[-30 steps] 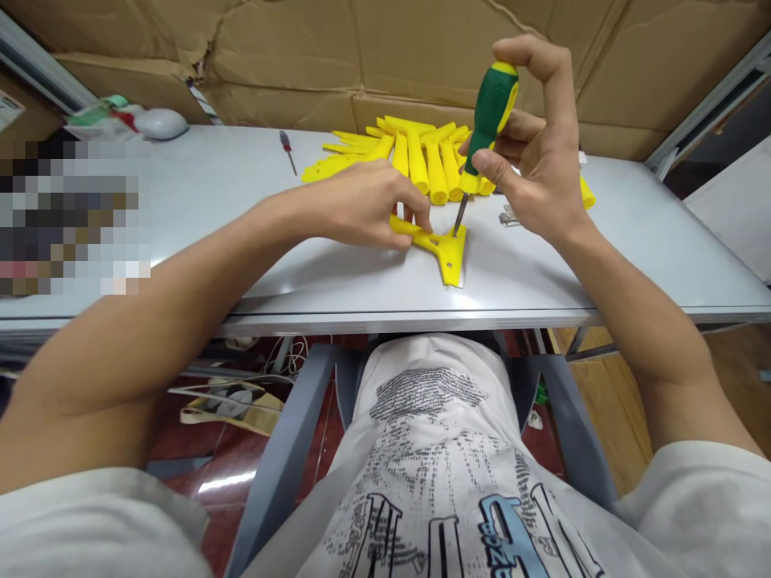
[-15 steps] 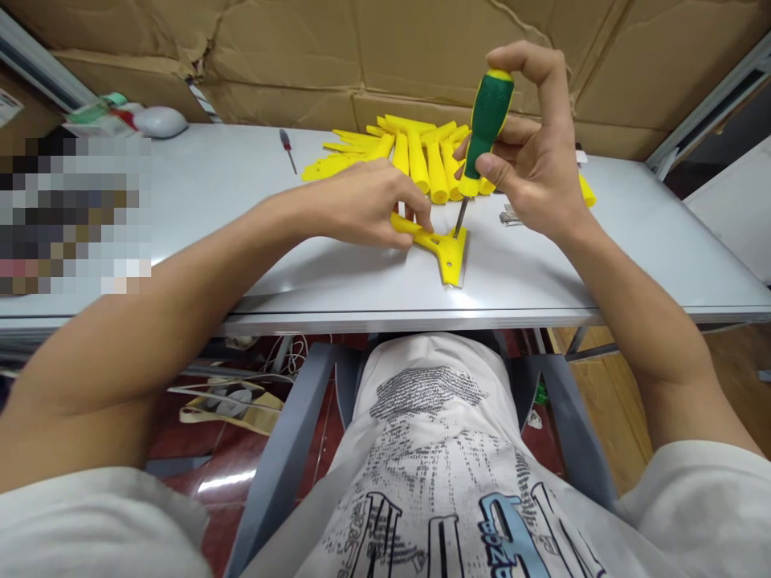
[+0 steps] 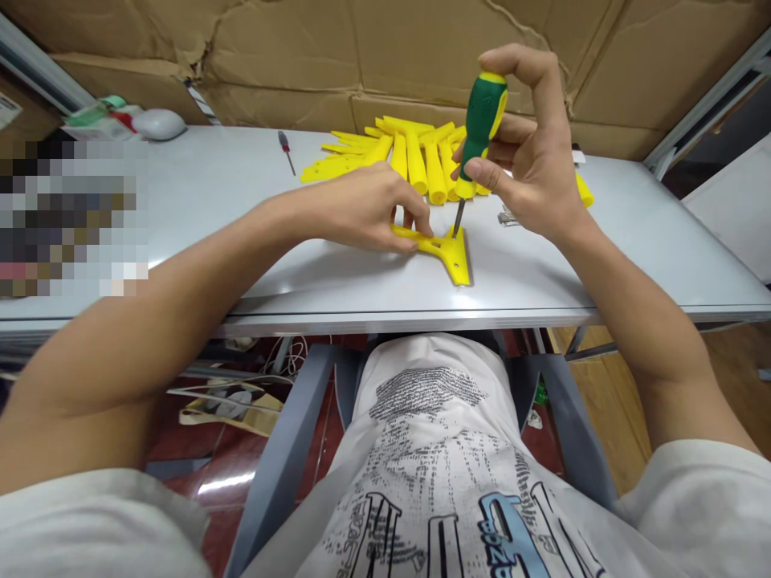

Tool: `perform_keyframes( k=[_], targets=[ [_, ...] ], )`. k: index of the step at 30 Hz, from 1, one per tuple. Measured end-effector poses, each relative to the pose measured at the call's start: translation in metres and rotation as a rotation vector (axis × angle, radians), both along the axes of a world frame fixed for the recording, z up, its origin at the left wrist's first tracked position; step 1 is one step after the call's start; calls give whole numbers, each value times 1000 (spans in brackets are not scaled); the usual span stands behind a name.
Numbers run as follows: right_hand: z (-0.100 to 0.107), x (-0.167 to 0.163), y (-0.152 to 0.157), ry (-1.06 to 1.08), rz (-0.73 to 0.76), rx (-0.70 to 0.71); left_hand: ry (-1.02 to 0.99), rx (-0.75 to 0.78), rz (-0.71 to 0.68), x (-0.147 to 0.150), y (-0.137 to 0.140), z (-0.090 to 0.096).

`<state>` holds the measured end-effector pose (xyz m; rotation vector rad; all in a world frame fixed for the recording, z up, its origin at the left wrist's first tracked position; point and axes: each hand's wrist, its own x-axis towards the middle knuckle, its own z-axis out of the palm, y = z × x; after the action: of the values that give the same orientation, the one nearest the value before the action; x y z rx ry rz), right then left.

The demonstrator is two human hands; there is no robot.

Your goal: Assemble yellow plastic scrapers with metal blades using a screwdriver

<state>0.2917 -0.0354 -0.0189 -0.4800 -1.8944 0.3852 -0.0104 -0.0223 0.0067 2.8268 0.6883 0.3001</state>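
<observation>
A yellow plastic scraper (image 3: 453, 255) with a thin blade along its wide edge lies near the front of the table. My left hand (image 3: 385, 210) is closed around its handle, pressing it to the tabletop. In my right hand (image 3: 533, 164) is a green and yellow screwdriver (image 3: 480, 116), held nearly upright and a little tilted. Its shaft meets the far part of the scraper's head, and my index finger rests on the handle's end. One screw hole shows in the nearer part of the head. Small metal pieces (image 3: 507, 217) lie beside my right hand.
Behind my hands is a pile of yellow scrapers (image 3: 415, 160). A small screwdriver (image 3: 287, 152) lies left of it on the white table (image 3: 234, 164). A grey computer mouse (image 3: 160, 124) sits at the back left. Cardboard (image 3: 289, 60) stands along the rear edge.
The scraper's head has turned slightly on the table. The screwdriver has rotated in my right hand, showing a different side of its handle, and its top sits slightly further left.
</observation>
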Motion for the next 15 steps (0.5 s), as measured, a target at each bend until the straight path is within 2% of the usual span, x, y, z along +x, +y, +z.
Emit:
perform_keyframes(
  k=[8, 11, 15],
  targets=[
    [-12, -16, -8, 12, -409, 2, -44, -69, -62, 7, -16, 1],
    [-14, -22, -10, 52, -477, 40, -38, -53, -72, 10, -20, 1],
    [-11, -23, -18, 43, -497, 54, -12, -37, -76, 13, -21, 1]
  ],
)
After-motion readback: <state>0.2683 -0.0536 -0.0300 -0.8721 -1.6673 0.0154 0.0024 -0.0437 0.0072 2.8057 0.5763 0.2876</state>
